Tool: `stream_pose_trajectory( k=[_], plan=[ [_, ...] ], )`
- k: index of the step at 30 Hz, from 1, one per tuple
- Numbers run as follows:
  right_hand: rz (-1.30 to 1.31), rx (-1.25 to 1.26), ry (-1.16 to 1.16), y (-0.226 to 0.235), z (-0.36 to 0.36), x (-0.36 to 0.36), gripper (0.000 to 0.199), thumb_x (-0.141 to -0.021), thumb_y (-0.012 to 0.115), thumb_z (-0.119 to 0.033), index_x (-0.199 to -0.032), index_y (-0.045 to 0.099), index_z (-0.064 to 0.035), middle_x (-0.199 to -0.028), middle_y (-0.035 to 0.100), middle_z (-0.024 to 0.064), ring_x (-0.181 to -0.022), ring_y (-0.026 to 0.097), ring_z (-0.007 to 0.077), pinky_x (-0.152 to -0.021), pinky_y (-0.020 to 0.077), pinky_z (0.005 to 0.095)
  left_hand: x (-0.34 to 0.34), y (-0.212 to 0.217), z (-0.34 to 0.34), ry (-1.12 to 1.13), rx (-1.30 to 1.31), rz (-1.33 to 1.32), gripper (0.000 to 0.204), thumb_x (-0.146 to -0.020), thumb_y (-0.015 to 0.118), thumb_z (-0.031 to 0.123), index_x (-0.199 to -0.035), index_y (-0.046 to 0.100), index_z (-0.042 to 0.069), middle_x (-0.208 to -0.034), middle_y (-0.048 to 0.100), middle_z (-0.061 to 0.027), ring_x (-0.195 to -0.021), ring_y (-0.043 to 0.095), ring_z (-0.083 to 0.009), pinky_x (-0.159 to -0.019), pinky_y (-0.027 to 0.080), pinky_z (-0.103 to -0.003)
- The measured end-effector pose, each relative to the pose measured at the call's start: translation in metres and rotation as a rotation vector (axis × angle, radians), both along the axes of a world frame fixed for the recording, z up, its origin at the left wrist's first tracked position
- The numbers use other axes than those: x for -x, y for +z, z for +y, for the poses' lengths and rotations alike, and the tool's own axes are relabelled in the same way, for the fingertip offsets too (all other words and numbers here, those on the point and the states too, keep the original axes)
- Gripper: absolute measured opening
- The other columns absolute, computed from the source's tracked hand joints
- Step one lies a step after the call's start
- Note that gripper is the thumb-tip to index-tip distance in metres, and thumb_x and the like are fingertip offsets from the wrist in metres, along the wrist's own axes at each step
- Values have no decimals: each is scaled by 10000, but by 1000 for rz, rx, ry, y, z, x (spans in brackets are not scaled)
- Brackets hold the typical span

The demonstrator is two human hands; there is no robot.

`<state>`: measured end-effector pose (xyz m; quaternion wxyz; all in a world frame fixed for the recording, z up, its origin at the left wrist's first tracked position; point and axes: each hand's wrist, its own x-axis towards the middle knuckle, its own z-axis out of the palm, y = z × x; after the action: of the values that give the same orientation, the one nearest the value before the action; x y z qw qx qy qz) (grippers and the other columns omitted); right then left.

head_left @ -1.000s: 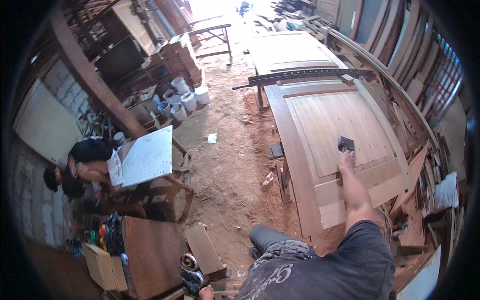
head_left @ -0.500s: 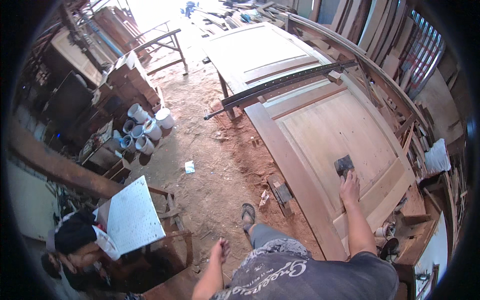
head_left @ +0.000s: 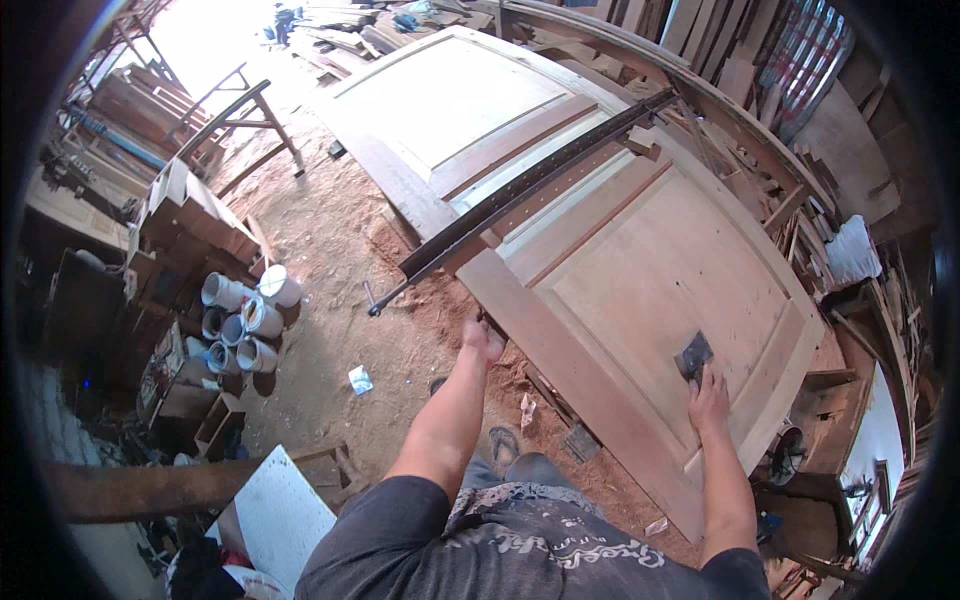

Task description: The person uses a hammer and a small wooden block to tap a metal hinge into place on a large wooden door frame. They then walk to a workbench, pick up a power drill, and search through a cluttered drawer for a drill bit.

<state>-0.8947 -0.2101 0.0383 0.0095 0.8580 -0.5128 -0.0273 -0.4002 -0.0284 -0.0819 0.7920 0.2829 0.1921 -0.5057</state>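
A pale wooden panel door (head_left: 640, 270) lies flat in front of me, with a long dark metal bar clamp (head_left: 520, 190) across it. On the door's panel, the fingers of my right hand (head_left: 709, 402) rest at the lower edge of a small dark square of what looks like sandpaper (head_left: 692, 355). At the door's left edge, my left hand (head_left: 484, 338) is closed, its fingers curled at the wood and partly hidden. The clamp's handle (head_left: 374, 300) sticks out past the same edge.
White buckets (head_left: 255, 318) stand in a group to the left, beside stacked wooden boxes (head_left: 185, 220). A white board (head_left: 275, 520) is at lower left, with a person's dark clothing beside it. Scrap timber (head_left: 780, 230) lines the right side. Sawdust covers the floor (head_left: 330, 250).
My left hand has risen from beside my body to the door's left edge. My right hand and the dark square stay on the panel. The view has turned and shifted.
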Motion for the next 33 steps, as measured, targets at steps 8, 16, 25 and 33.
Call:
stream_pose_trajectory(
  k=[8, 16, 25, 33],
  plan=[
    [-38, -8, -141, -7, 4, 4, 565, -983, 631, -239, -1477, 466, -17, -1369, 524, 249, -1267, 512, 454, -1074, 433, 548, -23, -8, -30, -141, 232, 223, 514, -1092, 348, 397, -1381, 582, 42, -1384, 633, -209, -1248, 615, -415, -1136, 442, -569],
    [46, 15, -413, 2, 24, -44, 570, -993, 615, -193, -1509, 453, -11, -1397, 510, 243, -1289, 490, 464, -1101, 405, 548, -166, -176, 173, -34, -497, 188, 505, -971, 502, 322, -1316, 655, -14, -1209, 724, -195, -974, 713, -365, -831, 604, -475],
    [146, -78, -576, 12, 33, -91, 571, -1010, 597, -184, -1502, 434, 55, -1399, 515, 250, -1247, 534, 462, -1087, 429, 519, -421, -47, 78, -77, -305, -196, 780, -1099, 275, 594, -1562, 384, -24, -1603, 426, -208, -1448, 458, -348, -1247, 312, -474],
    [206, -104, -831, -3, 31, -112, 577, -1077, 489, -312, -1547, 383, 5, -1524, 446, 267, -1363, 479, 464, -1131, 395, 544, -346, 34, -89, -93, 262, -31, 1028, -920, 297, 895, -1570, 431, 110, -1547, 514, -139, -1402, 487, -373, -1207, 350, -557]
  ],
)
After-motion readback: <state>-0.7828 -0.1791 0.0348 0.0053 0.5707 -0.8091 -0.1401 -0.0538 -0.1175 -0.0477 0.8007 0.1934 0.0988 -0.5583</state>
